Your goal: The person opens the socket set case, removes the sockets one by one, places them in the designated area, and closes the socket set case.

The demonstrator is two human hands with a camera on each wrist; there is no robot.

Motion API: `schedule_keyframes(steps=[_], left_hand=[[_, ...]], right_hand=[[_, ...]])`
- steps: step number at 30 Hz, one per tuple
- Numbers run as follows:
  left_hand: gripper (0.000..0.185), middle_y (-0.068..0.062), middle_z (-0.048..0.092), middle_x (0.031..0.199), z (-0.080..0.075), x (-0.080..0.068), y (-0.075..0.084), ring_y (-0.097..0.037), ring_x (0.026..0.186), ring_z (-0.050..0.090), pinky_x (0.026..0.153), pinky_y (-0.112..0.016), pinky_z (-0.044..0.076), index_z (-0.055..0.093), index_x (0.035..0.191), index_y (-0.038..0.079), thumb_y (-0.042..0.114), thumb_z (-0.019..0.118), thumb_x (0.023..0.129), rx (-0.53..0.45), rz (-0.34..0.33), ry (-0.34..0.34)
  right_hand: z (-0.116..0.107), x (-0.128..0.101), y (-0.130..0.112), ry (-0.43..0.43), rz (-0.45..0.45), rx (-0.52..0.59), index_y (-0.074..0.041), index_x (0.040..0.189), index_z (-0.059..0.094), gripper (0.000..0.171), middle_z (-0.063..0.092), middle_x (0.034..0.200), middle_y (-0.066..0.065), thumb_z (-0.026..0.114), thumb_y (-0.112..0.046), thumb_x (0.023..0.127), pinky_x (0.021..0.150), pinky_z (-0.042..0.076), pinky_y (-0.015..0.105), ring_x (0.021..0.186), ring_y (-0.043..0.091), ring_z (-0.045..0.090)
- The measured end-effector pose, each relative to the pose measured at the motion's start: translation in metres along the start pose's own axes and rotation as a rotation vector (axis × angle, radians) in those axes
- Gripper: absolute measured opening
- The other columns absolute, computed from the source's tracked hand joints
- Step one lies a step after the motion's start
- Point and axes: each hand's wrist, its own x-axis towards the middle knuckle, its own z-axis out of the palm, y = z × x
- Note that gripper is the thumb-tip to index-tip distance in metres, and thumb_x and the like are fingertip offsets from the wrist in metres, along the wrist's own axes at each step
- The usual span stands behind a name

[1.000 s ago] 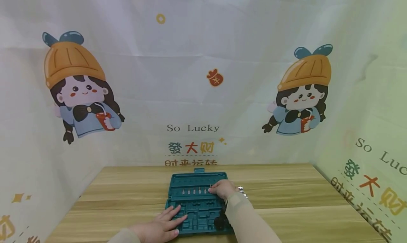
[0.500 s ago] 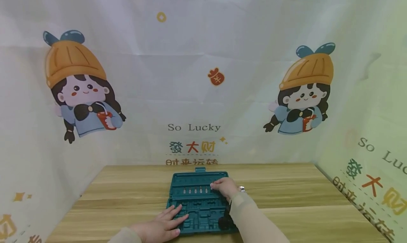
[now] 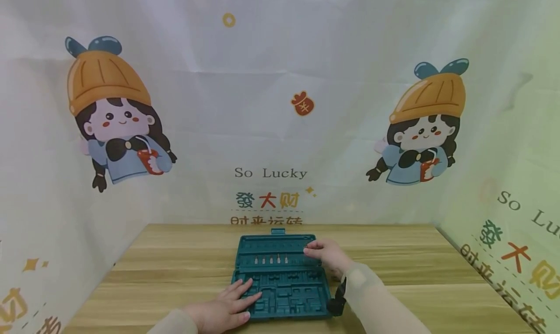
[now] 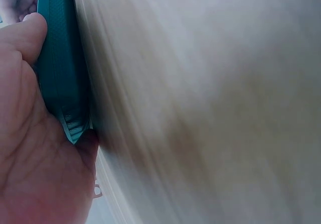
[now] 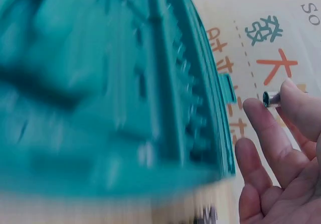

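Lying open and flat on the wooden table [image 3: 393, 275], near the middle: a teal tool case [image 3: 280, 280] with moulded slots and a short row of bits [image 3: 271, 260] standing in its far half. Pressing down on the case's near-left corner with straight fingers, gripping nothing: the left hand [image 3: 225, 309]. Hovering at the far-right edge: the right hand [image 3: 328, 256], pinching a small silver socket [image 5: 271, 99] between thumb and fingertip, other fingers relaxed. Probably handling as light, hard and slick, that socket; best taken across its sides, being prone to roll if dropped. Showing the socket only in the right wrist view, blurred though it is; hiding it behind the fingers in the head view. Showing just palm [image 4: 30, 148] and case edge in the left wrist view.
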Motion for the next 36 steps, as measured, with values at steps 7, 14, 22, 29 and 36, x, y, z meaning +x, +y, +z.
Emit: schedule_keyframes(steps=[7,14,22,29,36], left_hand=[[0.056,0.012,0.001,0.16,0.002,0.005,-0.007,-0.035,0.146,-0.002,0.1,-0.071,0.02,0.016,0.148,0.054,0.066,0.032,0.095,-0.001,0.002,-0.001],[0.057,0.007,0.003,0.161,-0.009,-0.013,0.029,-0.033,0.146,-0.002,0.104,-0.067,0.02,0.016,0.15,0.048,0.064,0.029,0.097,0.039,-0.02,0.006],[0.057,0.011,0.0,0.16,0.003,0.007,-0.009,-0.034,0.146,-0.003,0.101,-0.07,0.021,0.015,0.149,0.052,0.067,0.029,0.095,0.024,0.024,-0.001],[0.059,0.01,-0.001,0.161,0.002,0.004,-0.01,-0.035,0.146,-0.004,0.101,-0.07,0.02,0.014,0.149,0.052,0.069,0.027,0.094,0.015,0.018,-0.018],[0.061,0.008,-0.001,0.161,-0.008,-0.011,0.019,-0.033,0.146,-0.005,0.104,-0.069,0.018,0.014,0.15,0.051,0.07,0.024,0.093,0.016,0.002,-0.015]], right_hand=[[-0.026,-0.019,0.014,-0.003,-0.013,0.02,0.007,0.11,0.061,0.027,0.064,0.114,0.019,0.061,-0.016,0.096,0.088,0.046,0.05,0.104,0.032,0.06],[-0.044,-0.034,0.025,0.026,0.038,-0.03,0.004,0.111,0.064,0.026,0.065,0.108,0.012,0.063,-0.016,0.094,0.089,0.047,0.048,0.1,0.026,0.06],[-0.057,-0.052,0.036,0.034,0.056,-0.099,0.002,0.097,0.066,0.016,0.062,0.09,0.005,0.07,-0.011,0.089,0.073,0.047,0.035,0.083,0.018,0.055],[-0.06,-0.062,0.049,0.005,0.002,-0.199,0.001,0.09,0.069,0.012,0.064,0.085,0.001,0.073,-0.009,0.085,0.068,0.045,0.032,0.078,0.015,0.053],[-0.056,-0.066,0.054,0.016,0.0,-0.153,0.003,0.087,0.067,0.011,0.063,0.084,0.002,0.074,-0.005,0.083,0.068,0.044,0.032,0.078,0.016,0.053]])
